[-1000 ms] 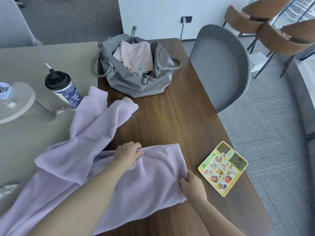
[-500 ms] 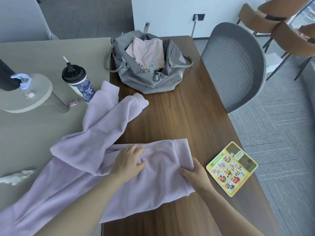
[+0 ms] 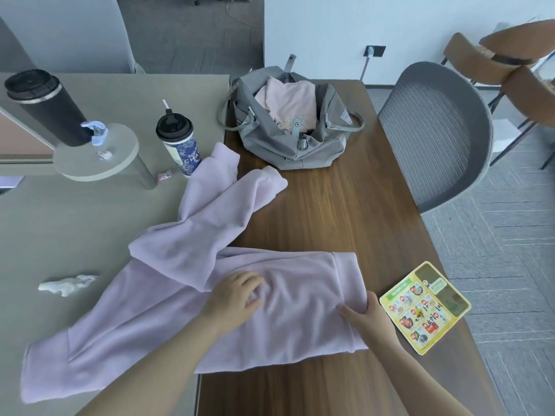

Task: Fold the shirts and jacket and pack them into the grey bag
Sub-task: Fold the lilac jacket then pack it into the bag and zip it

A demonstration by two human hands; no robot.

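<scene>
1. Change noted: against the view a second ago, my left hand (image 3: 237,291) has slid from the top fold edge of the lilac jacket (image 3: 168,298) down onto the middle of the folded panel. My right hand (image 3: 365,313) stays at the panel's right edge. I read this as smoothing the first fold flat, not starting a new one.
2. Hand state: the left hand lies on the fabric with fingers loosely spread, pressing, gripping nothing. The right hand pinches the right hem between thumb and fingers.
3. Jacket position: it lies across the lower centre of the frame, spanning the seam between the grey table (image 3: 75,223) and the wooden table (image 3: 336,211). Both sleeves (image 3: 216,205) still trail toward the upper centre, unfolded.
4. Grey bag (image 3: 288,145): upper centre, unzipped, with a pink shirt (image 3: 288,100) already inside. Packing is therefore partly done; I judge the jacket to be the remaining item.
5. Edges: the jacket's right hem lies just beside a yellow card (image 3: 425,307), which lies near the wooden table's right edge. A cup with a straw (image 3: 178,145) stands just beside the upper sleeve cuff.
6. Open room: bare wood lies between jacket and bag, enough in my judgement to bring the sleeves inward. Sweep them away from the cup to avoid tipping it.
</scene>
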